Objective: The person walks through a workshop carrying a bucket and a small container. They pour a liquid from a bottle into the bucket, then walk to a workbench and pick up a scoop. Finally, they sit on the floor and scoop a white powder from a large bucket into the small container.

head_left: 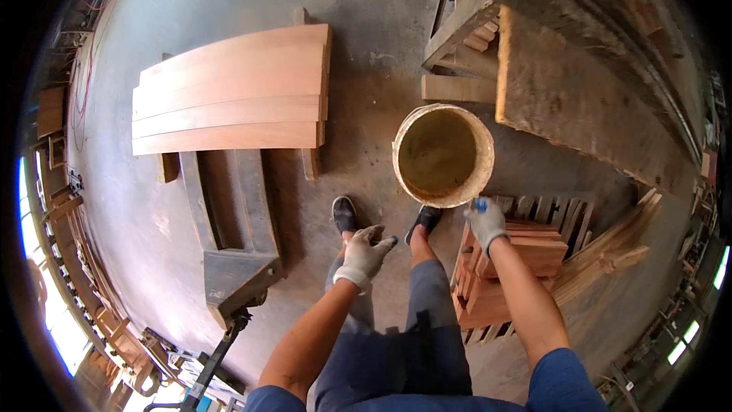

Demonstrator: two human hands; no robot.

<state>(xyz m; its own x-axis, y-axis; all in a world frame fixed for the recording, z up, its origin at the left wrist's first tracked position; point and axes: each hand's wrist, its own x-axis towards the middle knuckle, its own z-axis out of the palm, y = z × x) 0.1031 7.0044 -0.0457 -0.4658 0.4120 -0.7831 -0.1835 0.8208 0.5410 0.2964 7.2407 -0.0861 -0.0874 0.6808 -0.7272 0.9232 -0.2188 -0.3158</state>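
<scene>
My left hand wears a white work glove and hangs open over my knees, holding nothing. My right hand, also gloved, is closed around a small blue-tipped thing beside the rim of a round cream bucket. The bucket stands on the concrete floor just ahead of my black shoes and holds a yellowish-brown liquid. Under my right forearm lies a stack of short reddish wooden pieces.
Long reddish planks lie stacked on a dark pallet truck to the left. A big rough wooden slab and timber offcuts stand at upper right. More slats lean at right.
</scene>
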